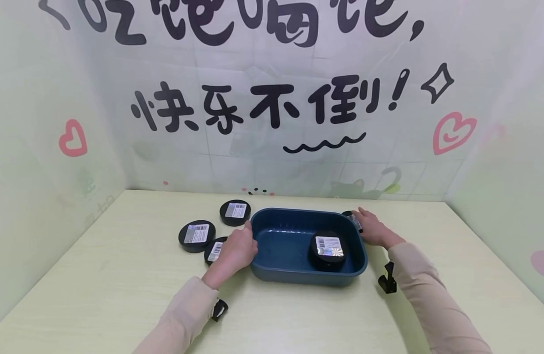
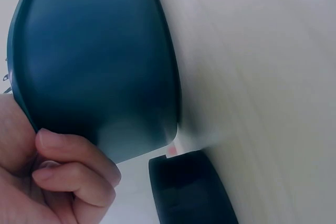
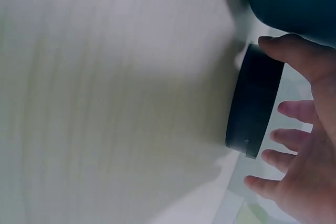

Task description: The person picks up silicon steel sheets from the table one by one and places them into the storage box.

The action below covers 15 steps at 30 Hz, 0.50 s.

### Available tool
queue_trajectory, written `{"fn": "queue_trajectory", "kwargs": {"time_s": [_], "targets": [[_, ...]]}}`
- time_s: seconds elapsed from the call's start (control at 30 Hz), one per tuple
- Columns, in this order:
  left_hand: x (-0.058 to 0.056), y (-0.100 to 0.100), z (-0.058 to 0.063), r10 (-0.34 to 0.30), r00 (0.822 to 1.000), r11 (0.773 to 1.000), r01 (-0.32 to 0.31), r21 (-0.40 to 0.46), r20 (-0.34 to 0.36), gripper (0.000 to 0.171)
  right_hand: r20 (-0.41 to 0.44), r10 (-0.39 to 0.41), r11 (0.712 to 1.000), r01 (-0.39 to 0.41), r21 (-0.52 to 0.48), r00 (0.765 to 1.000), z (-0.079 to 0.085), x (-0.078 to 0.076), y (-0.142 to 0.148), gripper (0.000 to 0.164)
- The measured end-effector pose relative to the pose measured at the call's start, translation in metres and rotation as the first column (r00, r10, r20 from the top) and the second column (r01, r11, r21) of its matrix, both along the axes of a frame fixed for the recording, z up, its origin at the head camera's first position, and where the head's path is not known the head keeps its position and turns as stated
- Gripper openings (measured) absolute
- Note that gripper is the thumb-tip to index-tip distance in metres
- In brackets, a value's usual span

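My left hand [image 1: 235, 250] grips the left rim of a dark blue rectangular basin [image 1: 276, 275], its fingers curled against the outer wall [image 2: 94, 66]. Inside the basin, toward its right end, lies a thick black round case [image 1: 329, 248] with a white and silver label on top. Beyond the right end of the basin, my right hand [image 1: 373, 228] reaches over another labelled black round case [image 1: 353, 221]. In the right wrist view its thumb rests at the edge of that case [image 3: 254, 98], while the other fingers are spread out beside it.
Left of the basin lie three more black round cases: one at the back [image 1: 235, 211], one farther left [image 1: 196, 236], and one [image 1: 213, 250] partly hidden by my left hand. A printed wall sheet [image 1: 263, 167] stands behind the pale wooden table [image 1: 99, 275].
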<state>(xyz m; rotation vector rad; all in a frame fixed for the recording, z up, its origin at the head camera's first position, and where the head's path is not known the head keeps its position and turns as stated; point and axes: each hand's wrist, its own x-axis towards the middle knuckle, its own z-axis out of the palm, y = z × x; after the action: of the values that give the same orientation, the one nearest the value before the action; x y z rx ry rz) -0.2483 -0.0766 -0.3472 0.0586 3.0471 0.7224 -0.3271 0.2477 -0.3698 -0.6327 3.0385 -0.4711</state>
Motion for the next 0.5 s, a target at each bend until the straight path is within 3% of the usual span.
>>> {"fn": "queue_trajectory", "kwargs": {"time_s": [0.2,0.5], "targets": [[0.0006,0.0006,0.0008,0.004,1.000,1.000,-0.004,-0.008,0.002,0.056,-0.023,0.041,0.999,-0.042,-0.006,0.999,-0.0043,-0.0035,0.0012,0.052],[0.0019,0.0003,0.0013,-0.006,1.000,1.000,0.006,0.002,-0.003,0.056,0.004,-0.034,0.999,0.034,-0.024,0.999,-0.0013,0.0005,-0.0003,0.053]]}}
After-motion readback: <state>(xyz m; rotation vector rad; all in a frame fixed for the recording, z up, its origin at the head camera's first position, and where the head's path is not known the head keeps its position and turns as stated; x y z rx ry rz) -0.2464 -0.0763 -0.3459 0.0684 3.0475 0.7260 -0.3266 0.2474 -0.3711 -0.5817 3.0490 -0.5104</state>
